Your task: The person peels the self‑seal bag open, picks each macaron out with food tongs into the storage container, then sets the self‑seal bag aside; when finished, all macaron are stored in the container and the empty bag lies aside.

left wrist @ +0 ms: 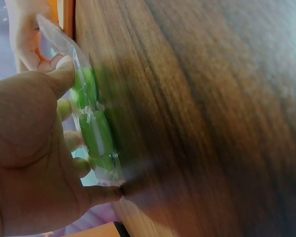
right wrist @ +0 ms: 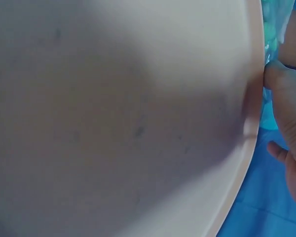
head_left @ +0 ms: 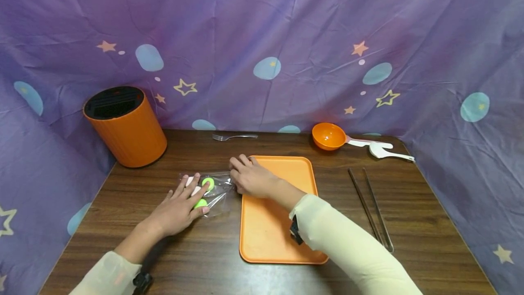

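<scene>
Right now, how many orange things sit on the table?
3: the canister back left, the tray in the middle under the right hand, and the ladle bowl at the back right.

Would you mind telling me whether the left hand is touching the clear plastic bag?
Touching. In the head view the left hand lies flat on the clear plastic bag; the left wrist view shows fingers pressing its film.

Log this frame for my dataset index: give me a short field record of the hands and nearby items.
left hand: fingers flat on clear bag
right hand: grips the bag's right edge, resting over tray corner
bag contents: green-handled item, partly hidden
tray: orange, bare
behind: orange canister, fork, ladle
right side: tongs
</scene>
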{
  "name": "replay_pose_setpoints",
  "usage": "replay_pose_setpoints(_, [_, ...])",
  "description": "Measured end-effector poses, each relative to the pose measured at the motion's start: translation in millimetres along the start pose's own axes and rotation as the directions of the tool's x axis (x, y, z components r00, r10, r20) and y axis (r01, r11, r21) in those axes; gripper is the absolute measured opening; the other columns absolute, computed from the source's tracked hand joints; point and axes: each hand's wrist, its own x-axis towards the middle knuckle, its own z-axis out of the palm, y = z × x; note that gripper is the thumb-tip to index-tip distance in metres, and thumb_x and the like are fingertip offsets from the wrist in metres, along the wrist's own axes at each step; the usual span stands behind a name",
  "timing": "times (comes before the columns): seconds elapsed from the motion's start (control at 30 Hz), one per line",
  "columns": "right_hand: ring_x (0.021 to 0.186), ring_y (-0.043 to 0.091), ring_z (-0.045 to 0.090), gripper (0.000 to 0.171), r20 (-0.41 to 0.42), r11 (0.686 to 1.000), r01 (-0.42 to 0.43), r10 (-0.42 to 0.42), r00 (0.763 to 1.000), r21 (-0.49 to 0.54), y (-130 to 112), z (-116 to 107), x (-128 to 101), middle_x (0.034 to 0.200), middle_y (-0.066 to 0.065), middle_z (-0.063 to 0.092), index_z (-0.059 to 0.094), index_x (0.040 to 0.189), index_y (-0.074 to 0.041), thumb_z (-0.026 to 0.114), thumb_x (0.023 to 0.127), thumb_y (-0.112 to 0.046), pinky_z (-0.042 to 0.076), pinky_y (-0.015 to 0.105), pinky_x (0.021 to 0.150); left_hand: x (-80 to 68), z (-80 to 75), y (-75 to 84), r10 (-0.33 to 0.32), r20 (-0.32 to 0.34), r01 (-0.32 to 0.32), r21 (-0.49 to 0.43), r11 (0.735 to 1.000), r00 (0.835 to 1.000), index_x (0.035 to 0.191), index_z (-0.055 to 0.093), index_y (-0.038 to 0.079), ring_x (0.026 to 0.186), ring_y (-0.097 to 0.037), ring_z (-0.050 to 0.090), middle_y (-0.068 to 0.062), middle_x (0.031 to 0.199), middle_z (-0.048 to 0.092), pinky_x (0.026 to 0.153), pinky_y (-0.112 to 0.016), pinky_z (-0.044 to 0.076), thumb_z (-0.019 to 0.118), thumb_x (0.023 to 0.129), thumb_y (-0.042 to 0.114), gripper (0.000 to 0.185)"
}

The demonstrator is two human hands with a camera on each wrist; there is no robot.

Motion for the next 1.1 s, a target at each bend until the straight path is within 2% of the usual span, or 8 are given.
replay_pose_setpoints(0.17, [0.127, 0.031, 0.054, 0.025, -0.012, 0.996, -0.024, 0.025, 1.0, 0.084, 7, -3, -8, 0.141, 0.009, 0.056, 0.069, 0.117, -0.011, 0.077, 0.098, -0.025, 0.06, 0.051, 0.1, -0.4, -0.4, 0.3, 0.001, 0.005, -0.001, -0.01, 1.0, 1.0, 0.175, 0.033, 0.019, 0.17, -0.056, 0.007, -0.022, 0.186, 0.01, 0.125, -0.087, 0.022, 0.055, 0.114, 0.048, 0.071])
replay_pose_setpoints(0.4, [0.124, 0.03, 0.054, 0.012, -0.037, 0.984, -0.033, 0.04, 0.999, 0.177, 14, -1, -14, 0.137, 0.008, 0.058, 0.065, 0.106, -0.017, 0.074, 0.099, -0.019, 0.058, 0.049, 0.101, -1.9, -1.4, 0.0, 0.009, -0.006, -0.009, -0.013, 1.0, 1.0, 0.175, 0.034, 0.017, 0.169, -0.057, 0.008, -0.023, 0.185, 0.01, 0.124, -0.088, 0.023, 0.055, 0.114, 0.049, 0.072])
replay_pose_setpoints(0.73, [0.119, 0.028, 0.054, 0.016, -0.064, 0.971, -0.042, 0.059, 0.996, 0.235, 19, 3, -22, 0.133, 0.006, 0.057, 0.066, 0.107, -0.019, 0.077, 0.095, -0.015, 0.059, 0.045, 0.095, -1.0, 1.3, -0.9, 0.006, 0.001, -0.006, -0.004, 1.0, 1.0, 0.175, 0.033, 0.018, 0.17, -0.057, 0.008, -0.023, 0.185, 0.01, 0.124, -0.088, 0.023, 0.055, 0.114, 0.05, 0.072])
replay_pose_setpoints(0.87, [0.117, 0.028, 0.054, 0.014, -0.08, 0.965, -0.06, 0.083, 0.993, 0.256, 21, 4, -25, 0.131, 0.006, 0.056, 0.067, 0.106, -0.019, 0.077, 0.097, -0.018, 0.058, 0.044, 0.093, -1.5, 1.1, -1.1, 0.006, -0.003, -0.006, -0.01, 1.0, 1.0, 0.175, 0.033, 0.019, 0.17, -0.056, 0.008, -0.022, 0.186, 0.01, 0.124, -0.087, 0.022, 0.055, 0.114, 0.049, 0.072])
replay_pose_setpoints(0.97, [0.116, 0.027, 0.054, 0.01, -0.085, 0.942, -0.077, 0.11, 0.99, 0.326, 19, 3, -26, 0.13, 0.007, 0.057, 0.069, 0.106, -0.019, 0.074, 0.103, -0.026, 0.056, 0.046, 0.096, -1.8, 1.2, -1.5, 0.005, -0.004, -0.005, -0.013, 1.0, 1.0, 0.176, 0.032, 0.019, 0.17, -0.055, 0.007, -0.021, 0.186, 0.01, 0.125, -0.087, 0.022, 0.054, 0.114, 0.05, 0.072])
replay_pose_setpoints(1.1, [0.117, 0.026, 0.052, 0.024, -0.041, 0.904, -0.123, 0.153, 0.987, 0.41, 13, 2, -25, 0.133, 0.005, 0.057, 0.072, 0.11, -0.021, 0.071, 0.107, -0.044, 0.052, 0.045, 0.098, -1.1, 1.7, -2.2, 0.002, -0.007, -0.002, -0.011, 1.0, 1.0, 0.176, 0.032, 0.021, 0.171, -0.054, 0.007, -0.02, 0.186, 0.009, 0.125, -0.086, 0.021, 0.053, 0.114, 0.051, 0.072])
